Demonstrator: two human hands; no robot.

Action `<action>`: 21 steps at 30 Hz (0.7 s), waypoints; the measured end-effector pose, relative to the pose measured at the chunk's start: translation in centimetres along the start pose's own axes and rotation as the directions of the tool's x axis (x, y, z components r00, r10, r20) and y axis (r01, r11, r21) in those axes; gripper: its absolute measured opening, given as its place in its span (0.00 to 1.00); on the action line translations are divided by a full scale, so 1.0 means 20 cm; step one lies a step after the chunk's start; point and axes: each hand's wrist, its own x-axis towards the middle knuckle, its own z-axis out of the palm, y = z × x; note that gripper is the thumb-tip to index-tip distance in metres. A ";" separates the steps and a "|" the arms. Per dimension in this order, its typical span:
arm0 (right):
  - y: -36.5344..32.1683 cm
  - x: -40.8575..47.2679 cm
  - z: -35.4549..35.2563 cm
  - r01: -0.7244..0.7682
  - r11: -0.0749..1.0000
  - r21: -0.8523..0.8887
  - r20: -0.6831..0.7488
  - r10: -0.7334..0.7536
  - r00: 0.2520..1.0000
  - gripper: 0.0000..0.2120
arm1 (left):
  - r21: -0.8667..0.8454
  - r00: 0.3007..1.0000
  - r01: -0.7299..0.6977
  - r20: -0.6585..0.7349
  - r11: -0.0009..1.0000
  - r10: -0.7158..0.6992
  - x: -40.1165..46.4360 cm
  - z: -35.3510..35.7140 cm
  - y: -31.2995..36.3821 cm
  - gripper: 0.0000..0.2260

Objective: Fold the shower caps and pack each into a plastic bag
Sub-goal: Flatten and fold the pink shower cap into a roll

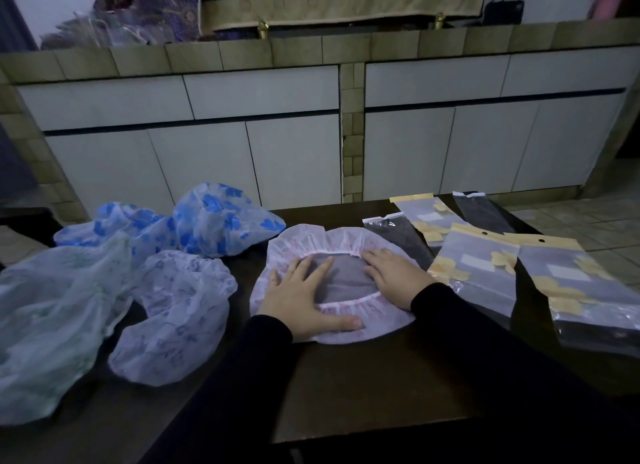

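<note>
Two hands are engaged at frame centre. The left hand (301,295) lies flat, fingers spread, on the left rim of the pink-trimmed shower cap (330,283); the right hand (394,278) lies flat, fingers loosely together, on its right rim. Neither pinches anything. The cap rests opening-up on the dark table (363,377), elastic ring uppermost.

Assessment: flattening is the step in hand. Good practice would be to press trapped air outward from the middle, hold the ruffle even all round, then fold one half squarely onto the other so the bundle comes out narrower than a bag mouth.

Count, caps: four. One under the hands; three loose at left, namely the blue-flowered cap (214,221), the pale purple-print cap (176,318) and the greenish cap (52,318).

Count, plastic bags (485,273): at least five at right, overlapping; exact number uncertain.
</note>
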 end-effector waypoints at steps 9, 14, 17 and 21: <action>-0.27 0.11 -0.15 0.031 0.998 -0.053 -0.161 -0.039 0.986 0.16 | -0.183 0.807 0.332 -0.453 0.925 -0.379 0.06 -0.04 0.04 0.28; -0.42 0.26 -0.18 0.196 0.981 -0.005 -0.127 -0.195 0.973 0.17 | -0.183 0.772 0.506 -0.340 0.843 -0.537 0.12 -0.04 -0.01 0.18; -0.41 0.33 -0.14 0.265 0.964 -0.027 -0.232 -0.264 0.936 0.17 | -0.178 0.805 0.434 -0.364 0.883 -0.469 0.13 -0.05 -0.05 0.12; -0.39 0.39 -0.15 0.314 0.949 -0.026 -0.275 -0.309 0.910 0.21 | -0.191 0.859 0.252 -0.407 0.949 -0.310 0.11 -0.08 -0.07 0.18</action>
